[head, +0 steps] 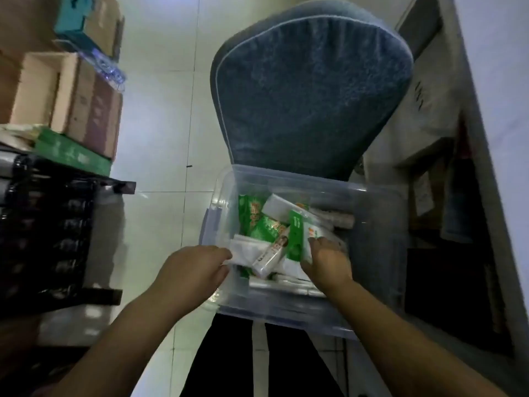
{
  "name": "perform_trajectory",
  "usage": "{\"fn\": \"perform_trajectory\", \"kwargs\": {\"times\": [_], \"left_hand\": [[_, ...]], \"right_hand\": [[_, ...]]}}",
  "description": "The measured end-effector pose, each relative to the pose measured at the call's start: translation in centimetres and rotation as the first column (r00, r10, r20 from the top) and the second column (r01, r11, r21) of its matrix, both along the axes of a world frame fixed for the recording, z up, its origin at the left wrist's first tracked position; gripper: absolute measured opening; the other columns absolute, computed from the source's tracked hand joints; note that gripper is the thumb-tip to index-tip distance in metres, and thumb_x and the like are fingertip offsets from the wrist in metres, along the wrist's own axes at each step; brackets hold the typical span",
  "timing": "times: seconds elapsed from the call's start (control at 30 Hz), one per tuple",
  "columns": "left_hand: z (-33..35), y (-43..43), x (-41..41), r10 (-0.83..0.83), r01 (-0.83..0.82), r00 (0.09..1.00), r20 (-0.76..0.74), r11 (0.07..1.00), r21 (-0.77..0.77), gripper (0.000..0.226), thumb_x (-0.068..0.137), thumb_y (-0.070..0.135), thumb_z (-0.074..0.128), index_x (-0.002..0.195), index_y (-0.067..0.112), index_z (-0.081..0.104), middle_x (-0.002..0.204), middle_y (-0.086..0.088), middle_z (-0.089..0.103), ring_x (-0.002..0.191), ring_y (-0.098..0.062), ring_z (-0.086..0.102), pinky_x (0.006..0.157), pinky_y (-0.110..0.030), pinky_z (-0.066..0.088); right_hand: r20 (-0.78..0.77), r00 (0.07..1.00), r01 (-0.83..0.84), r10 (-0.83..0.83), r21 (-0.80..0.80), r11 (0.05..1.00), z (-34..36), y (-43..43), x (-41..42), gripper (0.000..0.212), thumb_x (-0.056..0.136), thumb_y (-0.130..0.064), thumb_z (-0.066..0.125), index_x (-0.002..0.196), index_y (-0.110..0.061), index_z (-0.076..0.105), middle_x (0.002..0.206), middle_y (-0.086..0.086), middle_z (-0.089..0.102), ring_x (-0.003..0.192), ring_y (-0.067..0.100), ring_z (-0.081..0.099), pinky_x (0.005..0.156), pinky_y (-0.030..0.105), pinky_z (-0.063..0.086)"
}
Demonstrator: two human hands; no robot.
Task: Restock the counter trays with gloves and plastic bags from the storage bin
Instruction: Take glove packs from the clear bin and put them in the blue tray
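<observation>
A clear plastic storage bin (372, 253) rests in front of me, just below a blue chair cushion. Inside lie several green and white packets (264, 224), a white box (279, 209) and rolls of clear bags (286, 286). My left hand (191, 270) reaches over the bin's left wall and pinches a white plastic packet (246, 250). A slim white tube-shaped pack (272, 255) lies across that packet. My right hand (326, 262) is inside the bin, fingers curled on a green and white packet (297, 242).
A blue cushioned chair (309, 90) stands beyond the bin. Stacked cardboard boxes (80, 101) and a black crate rack (48, 227) fill the left side. A counter or cabinet edge (486, 138) runs along the right. White floor tiles (163, 138) lie between.
</observation>
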State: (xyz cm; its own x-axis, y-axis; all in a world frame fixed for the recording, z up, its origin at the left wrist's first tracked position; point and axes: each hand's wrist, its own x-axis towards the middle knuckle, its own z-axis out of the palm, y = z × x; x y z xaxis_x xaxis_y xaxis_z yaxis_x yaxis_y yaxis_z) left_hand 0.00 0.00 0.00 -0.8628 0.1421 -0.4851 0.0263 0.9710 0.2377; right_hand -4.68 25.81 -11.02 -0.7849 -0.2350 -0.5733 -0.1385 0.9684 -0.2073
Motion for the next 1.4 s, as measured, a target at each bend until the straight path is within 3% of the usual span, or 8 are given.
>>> {"fn": "perform_trajectory", "kwargs": {"times": [0.27, 0.47, 0.63, 0.9, 1.03, 1.13, 1.23, 1.4], "left_hand": [[-4.4, 0.0, -2.3, 0.038, -0.033, 0.996, -0.079, 0.997, 0.068, 0.030, 0.090, 0.036, 0.048, 0.118, 0.032, 0.058, 0.110, 0.006, 0.069, 0.094, -0.020, 0.063, 0.074, -0.030, 0.048], [-5.0, 0.4, -3.0, -0.007, 0.012, 0.998, -0.055, 0.997, 0.081, 0.028, 0.090, 0.036, 0.047, 0.115, 0.030, 0.060, 0.108, 0.003, 0.069, 0.093, -0.021, 0.063, 0.076, -0.034, 0.052], [-4.3, 0.6, -3.5, -0.030, 0.035, 0.998, -0.057, 0.994, 0.101, 0.028, 0.091, 0.036, 0.045, 0.113, 0.029, 0.060, 0.108, 0.005, 0.068, 0.095, -0.019, 0.062, 0.075, -0.032, 0.050], [-1.0, 3.0, -6.4, 0.145, -0.080, 0.976, -0.160, 0.930, 0.359, 0.056, 0.075, 0.037, 0.070, 0.127, 0.029, 0.051, 0.125, 0.002, 0.059, 0.110, -0.017, 0.052, 0.076, -0.026, 0.038], [0.2, 4.6, -7.6, 0.242, -0.303, 0.953, 0.183, 0.773, 0.558, 0.090, 0.071, 0.037, 0.076, 0.143, 0.029, 0.024, 0.137, 0.008, 0.040, 0.125, -0.014, 0.040, 0.098, -0.032, 0.037], [0.6, 5.6, -8.2, 0.220, -0.472, 0.876, 0.428, 0.568, 0.674, 0.071, 0.073, 0.019, 0.077, 0.133, 0.019, 0.040, 0.121, 0.009, 0.052, 0.117, -0.014, 0.050, 0.091, -0.020, 0.046], [1.1, 5.2, -8.3, 0.260, -0.391, 0.920, 0.293, 0.663, 0.638, 0.023, 0.073, 0.016, 0.075, 0.078, 0.030, 0.058, 0.075, 0.014, 0.063, 0.076, -0.013, 0.063, 0.055, -0.009, 0.044], [1.1, 1.0, -8.0, 0.465, -0.435, 0.881, 0.085, 0.728, 0.530, 0.022, 0.077, 0.023, 0.067, 0.066, 0.029, 0.049, 0.065, 0.005, 0.059, 0.065, -0.021, 0.057, 0.055, -0.029, 0.038]], "right_hand": [[0.015, 0.995, 0.100, -0.103, 0.120, 0.988, -6.4, -1.8, -0.5, 0.107, 0.061, -0.056, 0.072, 0.142, -0.011, 0.020, 0.139, 0.007, 0.037, 0.119, 0.029, 0.042, 0.094, 0.041, 0.041], [-0.099, 0.913, 0.395, -0.395, -0.022, 0.918, -6.8, -0.1, -0.3, 0.036, 0.086, -0.007, 0.050, 0.118, -0.018, 0.060, 0.110, 0.013, 0.066, 0.098, 0.032, 0.061, 0.072, 0.032, 0.048], [0.028, 0.718, 0.661, -0.695, -0.340, 0.669, -2.8, 2.1, -1.2, 0.028, 0.082, 0.002, 0.055, 0.092, -0.019, 0.071, 0.088, 0.010, 0.073, 0.082, 0.030, 0.066, 0.065, 0.028, 0.044], [0.612, 0.326, 0.795, -0.721, -0.590, -0.140, 7.3, 3.2, -2.7, 0.017, 0.088, -0.008, 0.060, 0.081, -0.017, 0.073, 0.076, 0.006, 0.075, 0.082, 0.031, 0.067, 0.079, 0.049, 0.052], [0.759, 0.250, 0.752, -0.602, -0.543, -0.373, 10.6, 1.8, -3.0, 0.010, 0.089, -0.007, 0.057, 0.092, -0.007, 0.067, 0.083, 0.013, 0.075, 0.076, 0.028, 0.070, 0.084, 0.051, 0.051], [0.780, 0.257, 0.731, -0.570, -0.543, -0.413, 11.8, 0.8, -2.8, 0.013, 0.090, -0.005, 0.055, 0.097, -0.008, 0.065, 0.085, 0.012, 0.075, 0.077, 0.025, 0.070, 0.081, 0.046, 0.054], [0.759, 0.242, 0.717, -0.604, -0.559, -0.416, 12.1, -0.2, -2.5, 0.012, 0.091, -0.004, 0.053, 0.096, -0.005, 0.064, 0.077, 0.010, 0.074, 0.069, 0.022, 0.070, 0.070, 0.040, 0.059], [0.658, 0.314, 0.796, -0.685, -0.576, -0.189, 9.9, -1.1, -1.6, 0.008, 0.091, -0.006, 0.055, 0.092, -0.013, 0.060, 0.066, 0.002, 0.071, 0.057, 0.011, 0.067, 0.050, 0.024, 0.054]]}}
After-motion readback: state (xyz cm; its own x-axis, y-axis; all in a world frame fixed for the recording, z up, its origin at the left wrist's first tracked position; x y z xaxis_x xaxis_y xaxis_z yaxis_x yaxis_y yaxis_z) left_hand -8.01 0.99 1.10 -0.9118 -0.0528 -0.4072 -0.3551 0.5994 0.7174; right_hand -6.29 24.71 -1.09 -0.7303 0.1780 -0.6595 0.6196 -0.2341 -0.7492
